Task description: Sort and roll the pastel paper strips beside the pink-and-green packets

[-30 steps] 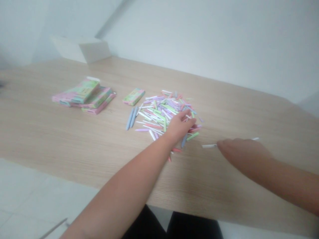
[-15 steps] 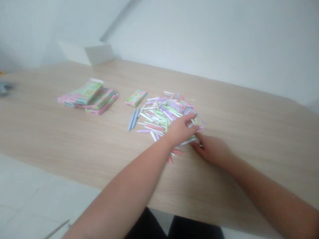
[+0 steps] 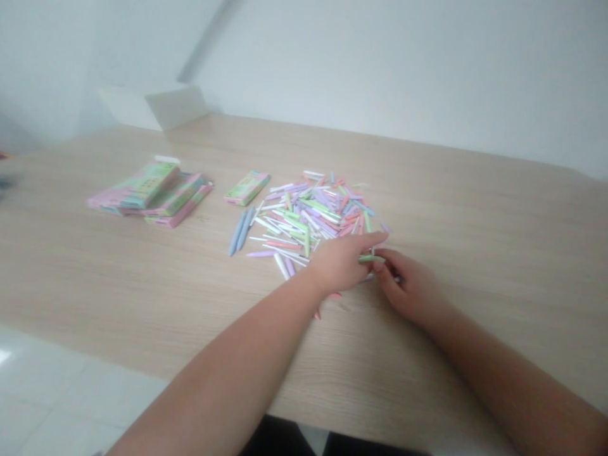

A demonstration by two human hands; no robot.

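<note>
My left hand (image 3: 342, 259) is over the front right edge of a loose pile of pastel pen parts (image 3: 308, 215), its index finger stretched out and the other fingers curled. Between the two hands lies a slim green pen part (image 3: 372, 258), gripped at its left end by the left fingers. The fingertips of my right hand (image 3: 406, 282) pinch its right end. Purple, green, white, red and blue pieces, with thin white sticks among them, make up the pile. Two blue pens (image 3: 241, 231) lie side by side left of it. My left hand hides some pieces.
Left on the wooden table (image 3: 190, 297) is a stack of flat pink and green boxes (image 3: 152, 190). A single similar box (image 3: 247, 188) lies between stack and pile. An open white box or folded card (image 3: 154, 107) stands at the back by the wall.
My left hand has come down and closed round the green pen part, and my right fingertips now pinch it too. The view has shifted slightly; the boxes and the blue pens lie as before.
</note>
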